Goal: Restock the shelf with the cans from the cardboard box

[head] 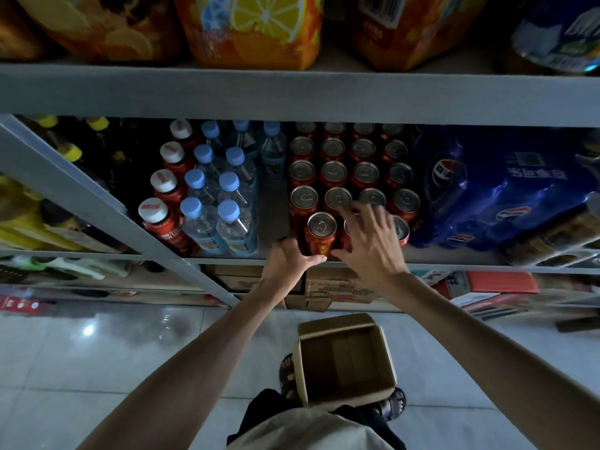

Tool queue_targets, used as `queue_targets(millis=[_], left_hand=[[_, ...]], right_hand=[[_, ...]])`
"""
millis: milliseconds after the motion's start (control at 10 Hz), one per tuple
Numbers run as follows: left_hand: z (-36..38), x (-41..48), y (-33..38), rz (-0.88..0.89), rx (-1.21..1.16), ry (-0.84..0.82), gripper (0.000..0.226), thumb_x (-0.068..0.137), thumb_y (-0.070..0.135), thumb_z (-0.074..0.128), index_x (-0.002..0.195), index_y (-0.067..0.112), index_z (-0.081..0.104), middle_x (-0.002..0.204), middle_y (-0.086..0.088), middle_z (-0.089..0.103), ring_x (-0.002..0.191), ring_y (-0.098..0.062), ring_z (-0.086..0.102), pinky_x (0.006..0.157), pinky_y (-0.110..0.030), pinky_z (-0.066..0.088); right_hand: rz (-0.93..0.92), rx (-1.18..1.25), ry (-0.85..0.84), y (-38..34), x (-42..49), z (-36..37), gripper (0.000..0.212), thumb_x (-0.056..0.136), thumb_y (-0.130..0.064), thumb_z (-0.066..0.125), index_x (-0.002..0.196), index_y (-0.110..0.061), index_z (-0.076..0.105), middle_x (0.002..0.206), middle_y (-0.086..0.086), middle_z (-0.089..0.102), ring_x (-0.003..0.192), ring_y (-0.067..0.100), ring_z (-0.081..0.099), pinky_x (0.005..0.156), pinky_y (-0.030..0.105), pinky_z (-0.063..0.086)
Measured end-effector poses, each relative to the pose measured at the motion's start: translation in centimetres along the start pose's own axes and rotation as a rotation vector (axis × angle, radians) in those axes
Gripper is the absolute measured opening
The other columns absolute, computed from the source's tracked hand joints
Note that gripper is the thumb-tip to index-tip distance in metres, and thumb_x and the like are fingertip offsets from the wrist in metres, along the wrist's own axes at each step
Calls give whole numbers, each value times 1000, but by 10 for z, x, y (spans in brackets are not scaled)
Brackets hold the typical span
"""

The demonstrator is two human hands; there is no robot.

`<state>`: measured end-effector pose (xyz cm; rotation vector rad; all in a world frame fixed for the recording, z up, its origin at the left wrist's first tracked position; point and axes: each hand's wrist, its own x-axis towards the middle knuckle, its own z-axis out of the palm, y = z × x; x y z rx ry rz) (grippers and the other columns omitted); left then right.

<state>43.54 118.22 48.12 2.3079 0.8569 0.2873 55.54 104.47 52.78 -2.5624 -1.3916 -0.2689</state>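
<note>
Seen from the head, the left hand (287, 259) wraps its fingers round a red can (321, 233) at the front edge of the shelf (454, 259). The right hand (370, 237) is spread wide and holds nothing, just over the other cans (334, 173) standing in rows. Water bottles (227, 203) stand to their left. The cardboard box (344, 355) sits open on the floor below, between the arms.

Glossy pale tiled floor (107, 362)
</note>
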Motion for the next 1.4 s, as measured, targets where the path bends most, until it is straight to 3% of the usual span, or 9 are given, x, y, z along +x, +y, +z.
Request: queue_targets(millis=[100, 200, 300, 500, 700, 800, 1000, 1100, 1400], left_hand=[[0, -5, 7, -28, -110, -39, 52, 68, 49, 81, 95, 9, 62, 78, 1, 69, 70, -17, 69, 62, -20, 55], [2, -5, 12, 14, -147, -32, 56, 70, 49, 79, 103, 9, 60, 89, 1, 73, 78, -11, 71, 65, -11, 53], [6, -5, 21, -14, -92, 39, 62, 69, 54, 77, 106, 6, 60, 95, -2, 75, 80, -10, 71, 67, -14, 53], [26, -18, 46, -210, -324, 50, 103, 62, 73, 68, 132, 3, 42, 123, -13, 62, 112, -28, 62, 91, -32, 51], [32, -27, 53, -53, -124, 187, 118, 63, 75, 46, 129, -22, 39, 114, -29, 64, 97, -37, 68, 78, -36, 57], [33, -25, 49, -96, -162, 158, 109, 66, 70, 57, 132, -15, 39, 114, -23, 65, 97, -32, 68, 77, -24, 50], [29, -25, 41, -214, -381, 49, 87, 69, 36, 85, 131, 2, 34, 125, -10, 59, 111, -22, 59, 89, -20, 48], [17, -37, 46, -180, -229, 81, 65, 73, 21, 81, 123, 7, 41, 116, -3, 51, 103, -12, 53, 73, -9, 43], [-36, -91, 124, -132, -65, -116, 49, 85, 37, 69, 124, 16, 48, 115, 1, 59, 105, -18, 57, 91, -37, 48]], right_hand=[[229, -34, 67, 33, -31, -2, 103, 60, -50, 87, 143, -9, 42, 134, 24, 44, 119, 39, 42, 98, 52, 45], [404, 91, 29, 40, -48, 0, 111, 60, -49, 88, 147, -10, 31, 135, 24, 41, 118, 39, 44, 92, 51, 49], [617, 274, -30, 31, -48, 5, 117, 62, -57, 85, 149, -13, 20, 130, 20, 48, 108, 40, 59, 78, 46, 53], [741, 423, -14, 25, -38, 16, 114, 62, -62, 82, 145, -9, 24, 133, 18, 52, 111, 38, 61, 85, 46, 51], [716, 463, 22, 29, -38, 19, 112, 62, -57, 84, 144, -9, 26, 133, 17, 53, 114, 36, 60, 88, 44, 51], [713, 468, 22, 29, -38, 19, 111, 62, -56, 85, 144, -9, 26, 133, 17, 52, 114, 36, 59, 88, 45, 51], [690, 516, -88, 39, -43, 11, 104, 67, -42, 84, 145, -14, 22, 134, 15, 50, 116, 35, 56, 92, 45, 48], [642, 544, -206, 64, -46, -10, 86, 72, -33, 77, 140, -13, 28, 127, 14, 50, 114, 34, 53, 86, 38, 42], [325, 445, -575, 119, -76, -89, 46, 82, -40, 68, 122, -22, 55, 106, 0, 58, 99, 21, 57, 81, 35, 48]])
